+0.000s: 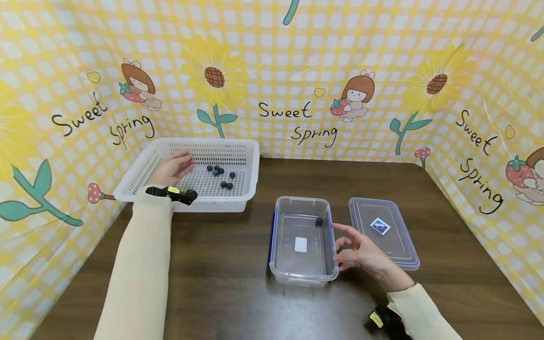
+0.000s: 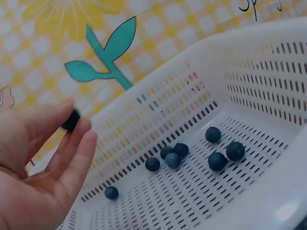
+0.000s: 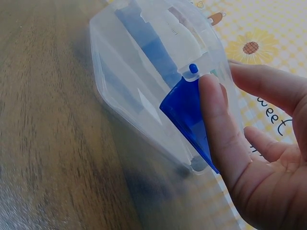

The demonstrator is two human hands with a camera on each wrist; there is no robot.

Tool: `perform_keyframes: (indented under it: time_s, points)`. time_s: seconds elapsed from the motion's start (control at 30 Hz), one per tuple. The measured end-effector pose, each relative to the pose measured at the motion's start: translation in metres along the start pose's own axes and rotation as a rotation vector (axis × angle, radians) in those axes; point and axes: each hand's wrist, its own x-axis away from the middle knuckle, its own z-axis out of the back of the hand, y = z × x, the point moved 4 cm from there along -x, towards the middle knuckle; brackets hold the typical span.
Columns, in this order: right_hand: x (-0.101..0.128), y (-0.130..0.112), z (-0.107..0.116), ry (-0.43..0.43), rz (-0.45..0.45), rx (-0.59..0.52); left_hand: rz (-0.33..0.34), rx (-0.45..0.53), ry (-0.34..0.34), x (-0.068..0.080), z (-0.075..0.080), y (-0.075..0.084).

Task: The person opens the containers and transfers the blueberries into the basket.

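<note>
Over the left part of a white perforated plastic basket (image 1: 251, 182), my left hand (image 1: 172, 169) is raised near the rim. In the left wrist view, its thumb and fingertips pinch a dark blueberry (image 2: 71, 120). Several more blueberries (image 2: 173, 160) lie scattered on the basket's slotted bottom. My right hand (image 1: 365, 255) grips the right side of a clear rectangular food container (image 1: 289, 262), fingers at the rim and thumb against the wall. The right wrist view shows the thumb beside a blue side latch (image 3: 184, 112) that hangs down. One blueberry (image 1: 319, 221) sits inside the container.
A clear lid (image 1: 393, 243) with a blue-edged rim and diamond label lies right of the container, behind my right hand. All stand on a dark wooden table (image 1: 221, 274). A yellow checked cloth (image 1: 280, 61) rises behind and at both sides.
</note>
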Motion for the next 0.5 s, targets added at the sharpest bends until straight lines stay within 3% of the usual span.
perform_keyframes:
  time_s: [0.13,0.23,0.37,0.5]
  points:
    - [-0.001,-0.001,0.001,0.007,0.002,0.009,0.048,0.092,0.132,0.002,0.012,0.001]
    - [-0.002,-0.002,0.001,0.011,0.005,0.014,0.072,0.077,0.189,0.003,0.017,0.000]
    - [-0.002,-0.002,0.000,0.003,0.007,0.013,0.078,-0.009,0.170,0.005,0.010,-0.002]
    - [0.000,-0.001,-0.001,-0.009,0.010,0.004,0.058,-0.089,0.033,0.009,-0.021,-0.007]
